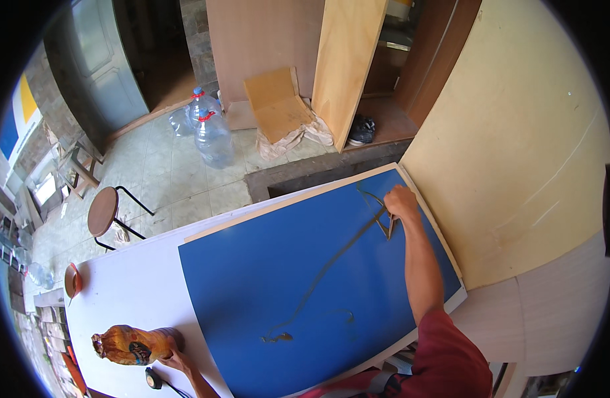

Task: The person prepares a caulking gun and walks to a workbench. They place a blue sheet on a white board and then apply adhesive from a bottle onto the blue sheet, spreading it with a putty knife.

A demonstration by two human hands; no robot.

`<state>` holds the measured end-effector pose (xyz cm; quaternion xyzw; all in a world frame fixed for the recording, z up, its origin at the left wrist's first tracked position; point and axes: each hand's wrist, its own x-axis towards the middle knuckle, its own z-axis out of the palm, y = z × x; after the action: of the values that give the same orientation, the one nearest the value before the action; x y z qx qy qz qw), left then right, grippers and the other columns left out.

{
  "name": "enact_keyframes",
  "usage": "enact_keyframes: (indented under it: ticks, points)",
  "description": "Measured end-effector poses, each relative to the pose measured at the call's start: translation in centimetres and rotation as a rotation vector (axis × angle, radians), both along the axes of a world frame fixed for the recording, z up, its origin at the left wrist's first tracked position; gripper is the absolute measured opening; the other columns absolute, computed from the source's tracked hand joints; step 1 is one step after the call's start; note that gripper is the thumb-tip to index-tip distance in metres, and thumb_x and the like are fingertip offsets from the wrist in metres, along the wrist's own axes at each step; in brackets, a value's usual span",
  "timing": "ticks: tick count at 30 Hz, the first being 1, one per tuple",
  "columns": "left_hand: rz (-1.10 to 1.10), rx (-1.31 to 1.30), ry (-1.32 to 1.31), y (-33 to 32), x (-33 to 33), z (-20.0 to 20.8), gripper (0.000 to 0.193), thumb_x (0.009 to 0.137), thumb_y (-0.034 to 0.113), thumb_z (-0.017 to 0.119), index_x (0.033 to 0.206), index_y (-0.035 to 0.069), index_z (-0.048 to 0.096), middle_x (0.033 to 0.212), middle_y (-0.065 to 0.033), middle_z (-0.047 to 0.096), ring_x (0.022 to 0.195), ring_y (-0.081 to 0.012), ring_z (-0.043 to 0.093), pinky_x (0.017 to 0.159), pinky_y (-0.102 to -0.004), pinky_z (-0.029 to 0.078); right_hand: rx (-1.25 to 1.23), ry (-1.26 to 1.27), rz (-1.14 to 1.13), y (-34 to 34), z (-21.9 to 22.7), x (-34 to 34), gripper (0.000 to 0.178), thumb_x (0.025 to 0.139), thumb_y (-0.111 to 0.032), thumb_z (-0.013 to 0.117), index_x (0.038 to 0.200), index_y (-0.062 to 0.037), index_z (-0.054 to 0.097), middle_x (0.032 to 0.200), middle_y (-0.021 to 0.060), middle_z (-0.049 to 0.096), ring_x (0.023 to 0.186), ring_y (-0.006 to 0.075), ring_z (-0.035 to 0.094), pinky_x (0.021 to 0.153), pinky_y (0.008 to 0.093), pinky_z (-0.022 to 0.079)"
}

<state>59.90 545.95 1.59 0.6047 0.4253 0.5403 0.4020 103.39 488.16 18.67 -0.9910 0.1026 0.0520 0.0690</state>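
Observation:
A blue sheet (252, 265) lies on the white worktop in front of me. Over its far right part is my right hand (403, 201), its fingers closed; what they pinch is mostly hidden. A brown streak of glue (328, 265) runs from the sheet's near part up to that hand, ending in angular marks beside it. On the worktop left of the sheet is a plastic bottle (129, 345) stained amber-brown, its neck toward the left. My left hand (177, 359) is closed around the bottle's lower end. A black tape measure (153, 378) lies close by.
A reddish bowl (73, 280) sits at the worktop's left edge. Beyond stand a round stool (103, 211) and large clear water bottles (214, 140). A pale yellow panel (511, 146) rises along the right side. Wooden boards (348, 66) lean at the back.

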Motion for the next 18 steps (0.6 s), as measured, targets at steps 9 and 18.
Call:
enact_keyframes:
  ticks: [9, 18]
  points:
    - [-0.082, -0.008, -0.03, -0.5, 1.0, 0.2, 0.082, 0.076, 0.027, 0.091, 0.137, -0.007, 0.047, 0.133, -0.02, 0.056, 0.119, -0.0305, 0.056, 0.107, -0.0449, 0.045, 0.254, -0.147, 0.093, 8.5, 0.3, 11.5, 0.032, 0.087, -0.021, 0.055, 0.098, 0.0022, 0.075, 0.111, 0.026, 0.071, 0.105, 0.0427, 0.068, 0.093, 0.0486, 0.054]
    - [-0.098, -0.011, -0.045, 0.1, 0.3, 0.1, 0.082, 0.076, 0.027, 0.091, 0.136, -0.007, 0.047, 0.133, -0.0201, 0.055, 0.119, -0.0305, 0.056, 0.108, -0.0449, 0.045, -0.007, -0.049, 0.053, 5.1, -0.2, -1.2, 0.033, 0.088, -0.023, 0.055, 0.103, 0.0007, 0.074, 0.111, 0.0259, 0.071, 0.106, 0.0423, 0.068, 0.093, 0.0494, 0.054]
